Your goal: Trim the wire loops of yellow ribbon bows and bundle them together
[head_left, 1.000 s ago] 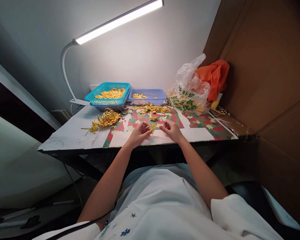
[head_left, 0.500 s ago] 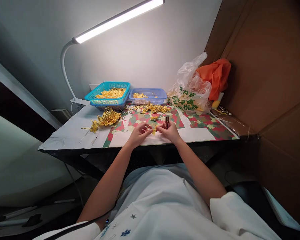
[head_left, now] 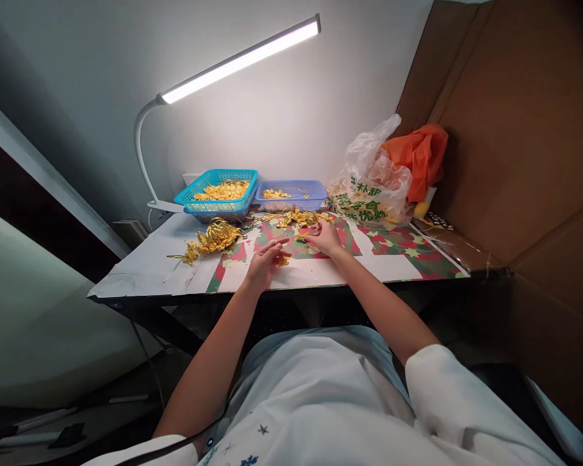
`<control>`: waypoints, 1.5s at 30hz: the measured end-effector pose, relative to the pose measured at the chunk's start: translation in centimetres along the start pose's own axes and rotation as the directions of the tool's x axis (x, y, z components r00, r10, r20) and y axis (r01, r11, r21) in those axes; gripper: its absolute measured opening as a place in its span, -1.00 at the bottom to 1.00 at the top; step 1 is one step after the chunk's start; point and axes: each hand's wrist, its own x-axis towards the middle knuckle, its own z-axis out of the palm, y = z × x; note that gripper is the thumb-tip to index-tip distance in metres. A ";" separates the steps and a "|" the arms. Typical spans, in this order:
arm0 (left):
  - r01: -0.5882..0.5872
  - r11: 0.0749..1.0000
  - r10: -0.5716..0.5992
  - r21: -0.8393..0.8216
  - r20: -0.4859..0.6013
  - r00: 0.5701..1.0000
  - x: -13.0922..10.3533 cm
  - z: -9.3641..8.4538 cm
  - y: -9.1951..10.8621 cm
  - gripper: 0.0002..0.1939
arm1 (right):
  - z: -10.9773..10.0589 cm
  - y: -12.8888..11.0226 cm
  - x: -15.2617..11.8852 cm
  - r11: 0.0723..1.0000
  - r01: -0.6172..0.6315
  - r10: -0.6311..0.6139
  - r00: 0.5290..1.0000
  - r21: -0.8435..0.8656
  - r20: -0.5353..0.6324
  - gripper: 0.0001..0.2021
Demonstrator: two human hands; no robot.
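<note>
In the head view, your left hand (head_left: 263, 265) is curled near the front edge of the worktop (head_left: 131, 275), its fingers apparently closed on a small gold piece (head_left: 283, 261) that shows just beyond them, perhaps held low so the surface can steady it. Your right hand (head_left: 327, 238) reaches farther from that edge, thumb and fingers narrowly spaced beside a gold flower (head_left: 301, 238); I cannot tell whether it grips anything (the back of the hand hides the palm). Toward the back edge lies a gold pile (head_left: 298, 217), probably there for a short reach, while a gold bundle (head_left: 217, 237) sits nearer the left edge, likely to be out of your way. Along the back edge, a turquoise basket (head_left: 214, 206) and a purple basket (head_left: 291, 205) contain more gold pieces, their walls presumably stopping any scatter, and the lamp (head_left: 243, 61) leans in from the back left corner, seemingly to light small parts
</note>
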 end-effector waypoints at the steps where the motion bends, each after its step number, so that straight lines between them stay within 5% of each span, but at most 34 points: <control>1: 0.000 1.000 0.000 0.001 -0.022 1.000 0.0 0.0 -0.1 -0.60 | 0.3 -0.1 0.5 1.000 -0.010 0.010 1.000 -0.022 -0.009 -0.57; 8: -0.013 0.999 0.020 0.045 -0.149 0.989 -0.2 0.1 -0.6 -0.58 | 1.6 0.0 1.0 1.000 0.018 -0.018 1.000 0.010 0.012 -0.62; 18: 0.062 0.998 -0.062 0.015 0.005 0.998 -0.3 0.7 -0.1 -0.22 | 0.1 -1.2 -4.8 0.891 0.239 -0.292 0.953 0.387 0.083 -0.59; 25: 0.038 0.999 -0.038 -0.005 0.088 0.995 -0.8 0.7 0.2 -0.38 | 0.4 -0.7 -6.2 0.817 0.222 -0.307 0.949 0.532 0.075 -0.56; 34: 0.035 0.999 -0.031 -0.024 0.136 0.990 -1.0 1.1 0.5 -0.50 | 0.5 -0.1 -6.3 0.805 0.077 -0.268 0.932 0.589 0.244 -0.60; 45: -0.001 1.000 -0.001 0.019 0.095 0.995 -0.8 1.0 0.3 -0.60 | 0.8 0.2 -6.5 0.786 0.034 -0.178 0.969 0.617 0.174 -0.41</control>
